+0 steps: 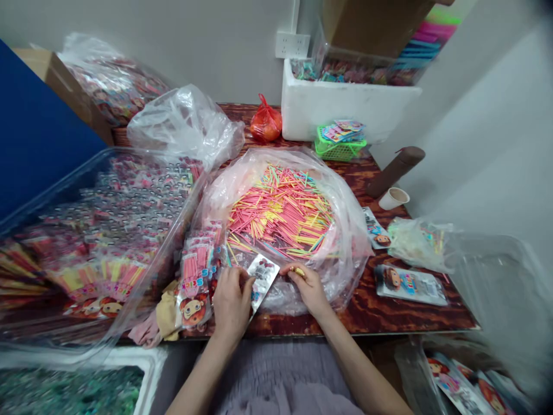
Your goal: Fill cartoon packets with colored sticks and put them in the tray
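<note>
Left hand holds packet near table edge.

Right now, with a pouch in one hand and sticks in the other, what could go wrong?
1. The right hand pinches only a few sticks at its fingertips; some could slip into the crumpled stick bag.
2. The left hand has its grip on one end of the limp pouch, so the pouch may fold over.
3. The filled packets lie in a loose pile beside the left hand; a nudge could push them off the table.

Stick bag ahead — bare tabletop right
</note>
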Action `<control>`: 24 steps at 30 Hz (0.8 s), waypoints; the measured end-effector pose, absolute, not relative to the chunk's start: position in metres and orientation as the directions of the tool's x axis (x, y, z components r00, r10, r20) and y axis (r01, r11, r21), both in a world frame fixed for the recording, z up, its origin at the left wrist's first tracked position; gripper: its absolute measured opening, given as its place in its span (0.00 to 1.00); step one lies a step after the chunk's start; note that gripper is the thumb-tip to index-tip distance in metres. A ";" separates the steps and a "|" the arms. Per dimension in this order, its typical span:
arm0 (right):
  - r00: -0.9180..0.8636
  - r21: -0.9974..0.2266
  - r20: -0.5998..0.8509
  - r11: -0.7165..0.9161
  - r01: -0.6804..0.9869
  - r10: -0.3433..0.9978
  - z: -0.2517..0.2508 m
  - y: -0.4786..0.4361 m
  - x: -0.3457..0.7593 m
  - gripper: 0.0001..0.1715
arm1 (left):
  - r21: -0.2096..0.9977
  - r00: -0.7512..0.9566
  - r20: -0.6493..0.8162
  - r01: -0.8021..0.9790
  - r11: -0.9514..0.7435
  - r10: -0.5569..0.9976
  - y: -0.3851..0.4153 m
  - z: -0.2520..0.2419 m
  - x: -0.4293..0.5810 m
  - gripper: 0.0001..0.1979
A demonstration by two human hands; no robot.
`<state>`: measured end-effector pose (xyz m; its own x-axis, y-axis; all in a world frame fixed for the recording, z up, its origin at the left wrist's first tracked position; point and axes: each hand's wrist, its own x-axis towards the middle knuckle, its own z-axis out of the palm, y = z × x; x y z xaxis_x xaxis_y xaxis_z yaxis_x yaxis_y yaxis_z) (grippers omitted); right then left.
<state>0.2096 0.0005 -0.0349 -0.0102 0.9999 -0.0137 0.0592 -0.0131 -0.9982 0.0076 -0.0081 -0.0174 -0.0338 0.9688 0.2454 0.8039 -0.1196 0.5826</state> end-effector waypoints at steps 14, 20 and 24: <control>-0.020 -0.994 -0.003 0.000 0.105 1.000 -0.036 -0.001 0.208 0.09 | 0.640 0.029 0.182 0.755 -0.141 0.983 0.000 -0.013 -0.002 0.15; -0.025 -0.995 -0.003 -0.001 0.096 1.000 -0.040 -0.001 0.209 0.09 | 0.950 -0.212 0.038 0.309 0.030 0.977 0.000 0.015 -0.003 0.13; -0.018 -0.994 0.001 0.003 0.111 1.000 -0.038 -0.001 0.207 0.09 | 0.951 -0.290 -0.242 -0.260 0.167 0.926 0.002 0.030 -0.001 0.11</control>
